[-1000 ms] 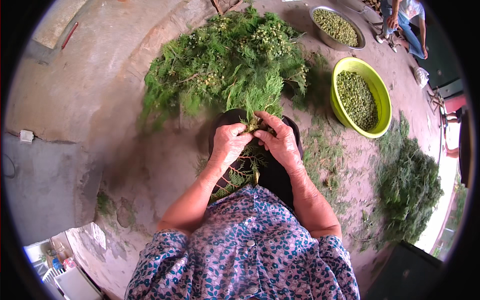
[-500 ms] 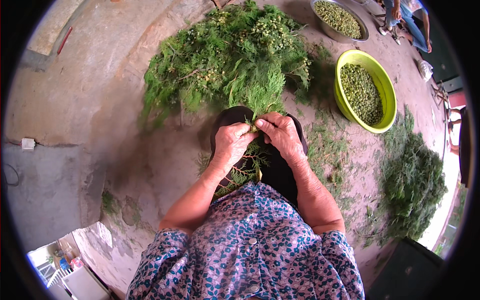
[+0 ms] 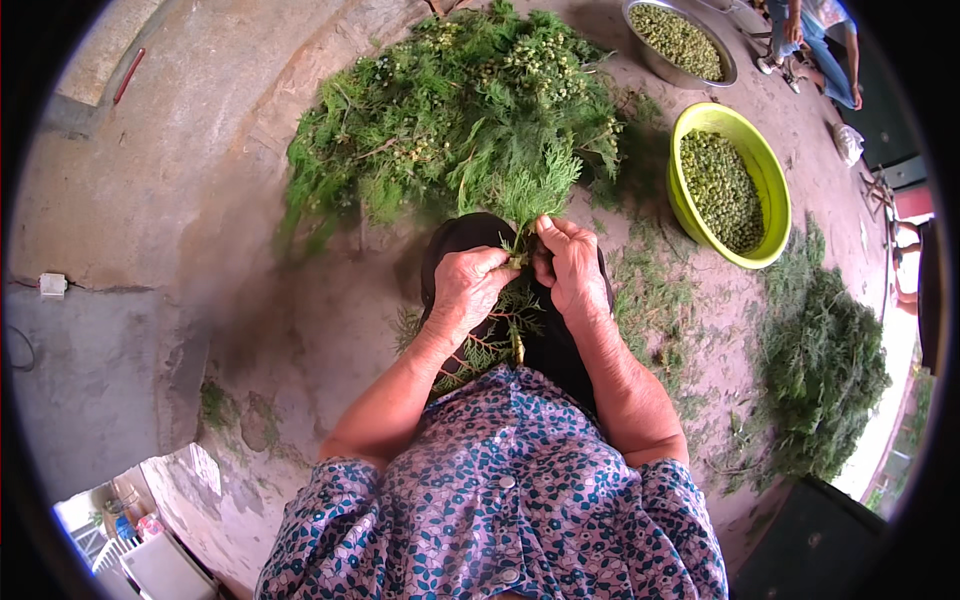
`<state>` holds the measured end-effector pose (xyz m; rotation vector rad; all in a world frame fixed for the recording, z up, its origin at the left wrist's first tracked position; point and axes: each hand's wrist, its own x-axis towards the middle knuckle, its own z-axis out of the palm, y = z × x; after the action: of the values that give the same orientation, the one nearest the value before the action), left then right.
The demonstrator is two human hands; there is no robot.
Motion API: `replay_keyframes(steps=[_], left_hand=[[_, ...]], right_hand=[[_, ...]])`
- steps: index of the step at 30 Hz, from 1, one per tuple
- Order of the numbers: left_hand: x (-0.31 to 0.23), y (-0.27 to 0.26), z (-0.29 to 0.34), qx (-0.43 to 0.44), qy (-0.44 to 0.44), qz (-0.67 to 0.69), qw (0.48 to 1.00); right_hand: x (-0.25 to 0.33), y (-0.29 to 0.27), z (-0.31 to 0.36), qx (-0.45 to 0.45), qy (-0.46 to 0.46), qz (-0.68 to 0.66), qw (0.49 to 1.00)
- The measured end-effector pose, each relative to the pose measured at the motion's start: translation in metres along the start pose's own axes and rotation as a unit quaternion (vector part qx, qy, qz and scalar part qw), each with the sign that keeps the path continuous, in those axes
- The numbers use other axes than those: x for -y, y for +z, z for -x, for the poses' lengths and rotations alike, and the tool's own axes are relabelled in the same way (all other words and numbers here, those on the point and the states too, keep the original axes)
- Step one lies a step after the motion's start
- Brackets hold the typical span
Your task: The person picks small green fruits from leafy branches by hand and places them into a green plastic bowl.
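Note:
Over my lap, my left hand (image 3: pixel 468 285) pinches a leafy evergreen branch (image 3: pixel 518 255) between thumb and fingers. My right hand (image 3: pixel 573 262) is beside it, fingers curled and thumb pressed against the forefinger at the branch's foliage. Anything tucked inside its curled fingers is hidden. The branch's feathery green end points away from me, towards a large heap of cut evergreen branches (image 3: pixel 450 120) bearing small pale-green cones. Another sprig with reddish stems (image 3: pixel 480 350) lies across my dark trousers, below my hands.
To the right stands a yellow-green basin (image 3: pixel 683 200) holding many small green cones. A metal basin (image 3: pixel 690 80) of similar cones is farther back. Loose green sprigs (image 3: pixel 825 370) are piled at the right. A seated person (image 3: pixel 825 50) is at the far right. A red stick (image 3: pixel 129 75) lies far left.
My right hand has moved slightly right and away from my left hand, its thumb now raised along the foliage. The left hand keeps its grip on the branch, nearly in place.

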<state>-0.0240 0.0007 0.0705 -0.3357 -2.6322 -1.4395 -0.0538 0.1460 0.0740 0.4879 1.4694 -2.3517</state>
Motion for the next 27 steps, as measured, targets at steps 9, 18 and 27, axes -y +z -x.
replay_keyframes(steps=[9, 18, 27], left_hand=[[-0.002, -0.003, -0.003, -0.007, -0.090, 0.006, 0.996], [0.000, -0.002, -0.001, -0.018, -0.070, -0.018, 0.997], [0.004, -0.005, -0.001, 0.007, -0.051, 0.027, 0.998]], right_hand=[[0.006, -0.018, 0.012, 0.083, -0.010, -0.134, 0.987], [-0.006, -0.013, 0.004, 0.109, -0.194, 0.297, 0.929], [-0.001, -0.019, 0.003, 0.116, 0.001, 0.087, 0.990]])
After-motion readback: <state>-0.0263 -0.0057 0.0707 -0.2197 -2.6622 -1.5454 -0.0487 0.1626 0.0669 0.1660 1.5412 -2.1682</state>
